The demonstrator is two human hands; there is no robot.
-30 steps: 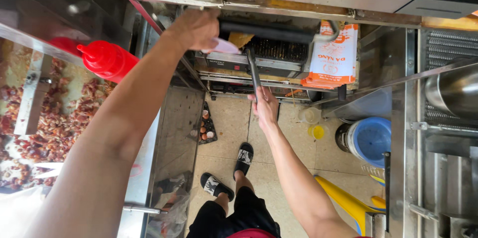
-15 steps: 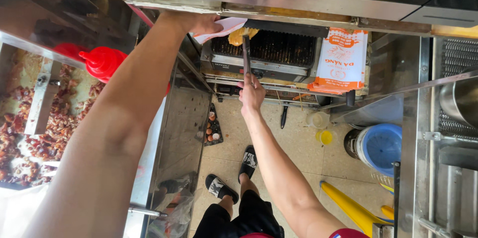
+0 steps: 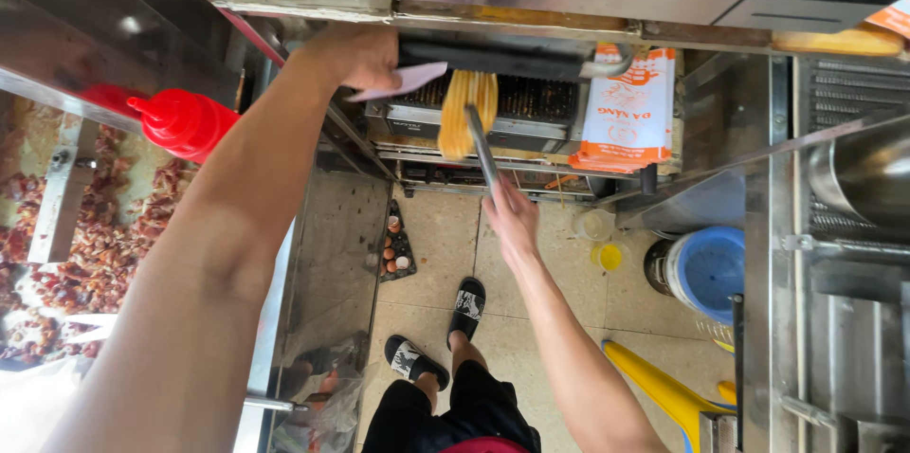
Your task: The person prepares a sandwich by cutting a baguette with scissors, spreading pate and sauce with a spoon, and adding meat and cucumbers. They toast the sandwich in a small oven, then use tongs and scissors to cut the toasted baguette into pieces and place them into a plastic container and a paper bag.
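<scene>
- Left hand [image 3: 355, 55]: at 11 o'clock, closed around the end of a dark oven door handle [image 3: 502, 60], with a pale sheet of paper [image 3: 403, 81] pinched under the fingers; the grip keeps the door held open toward the viewer.
- Right hand [image 3: 512, 216]: at centre, fingers wrapped shut on metal tongs [image 3: 483, 145], which point toward 12 o'clock.
- Bread roll [image 3: 464, 112]: long and golden, clamped at the tong tips, just in front of the oven rack [image 3: 531, 98]; the tongs keep the hand away from the oven interior.
- Red squeeze bottle [image 3: 180, 121]: at 9 o'clock, on the steel counter [image 3: 85, 45] within reach of the left arm.
- Printed paper bags [image 3: 630, 112]: at 1 o'clock, stood upright beside the oven.
- Blue bucket [image 3: 706, 268]: at 4 o'clock on the floor.
</scene>
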